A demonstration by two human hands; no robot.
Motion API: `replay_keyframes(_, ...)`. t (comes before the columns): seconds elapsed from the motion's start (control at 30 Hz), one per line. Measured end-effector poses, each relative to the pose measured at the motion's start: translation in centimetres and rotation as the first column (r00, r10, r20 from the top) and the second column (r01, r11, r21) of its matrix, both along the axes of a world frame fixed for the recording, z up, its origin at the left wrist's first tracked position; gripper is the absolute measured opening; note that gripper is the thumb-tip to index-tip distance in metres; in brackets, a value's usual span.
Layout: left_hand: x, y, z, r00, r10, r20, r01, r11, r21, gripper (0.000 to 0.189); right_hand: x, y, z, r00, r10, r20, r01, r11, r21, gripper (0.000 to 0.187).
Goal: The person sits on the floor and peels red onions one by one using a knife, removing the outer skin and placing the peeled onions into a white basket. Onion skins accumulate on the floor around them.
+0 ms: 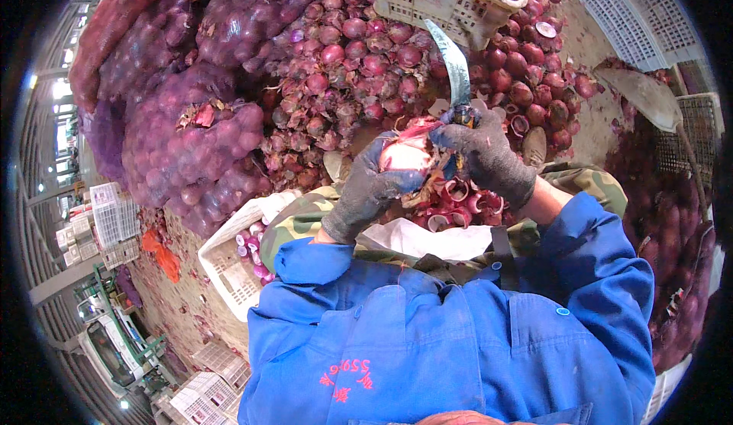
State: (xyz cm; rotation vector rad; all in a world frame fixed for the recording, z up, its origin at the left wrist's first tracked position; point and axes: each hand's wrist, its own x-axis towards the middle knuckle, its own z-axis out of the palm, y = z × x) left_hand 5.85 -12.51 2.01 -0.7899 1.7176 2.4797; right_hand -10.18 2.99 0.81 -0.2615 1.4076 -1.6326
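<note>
My left hand point(366, 193), in a dark work glove, grips a partly peeled red onion point(406, 154) with pale flesh showing and loose red skin on top. In my gloved right hand point(498, 153) is a curved-blade knife point(452, 61), its blade pointing up and away from me. The right thumb and fingers press against the onion's side, where dry skin hangs. Below both hands, cut red onion peels point(458, 204) lie in a heap between my knees. A white cloth or sack point(429, 240) covers part of my lap.
Loose red onions point(343, 52) pile up ahead, beside filled mesh sacks point(189, 133). A plastic crate point(429, 1) stands beyond the knife. To my left, another crate point(229, 270) holds peeled onions point(250, 244). A shovel point(647, 95) and stacked crates point(635, 15) are on the right.
</note>
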Motion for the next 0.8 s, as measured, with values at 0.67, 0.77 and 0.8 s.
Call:
replay_keyframes(0.67,-1.5,-0.1,-1.0,0.989,-0.082,-0.125,0.048,0.968,-0.247,0.089,-1.8,2.7,0.1,0.711,-0.002,-0.703,0.117,0.986,0.116,0.040)
replay_keyframes(0.77,-1.6,-0.1,-1.0,0.990,-0.051,-0.132,0.018,0.971,-0.240,0.087,-0.4,3.0,-0.3,0.327,0.019,-0.945,0.023,0.999,0.029,0.043)
replay_keyframes(0.8,-1.6,-0.1,-1.0,0.991,-0.044,-0.127,0.010,0.968,-0.252,0.086,-0.2,3.2,-0.5,0.295,0.104,-0.950,-0.040,0.995,0.096,0.048)
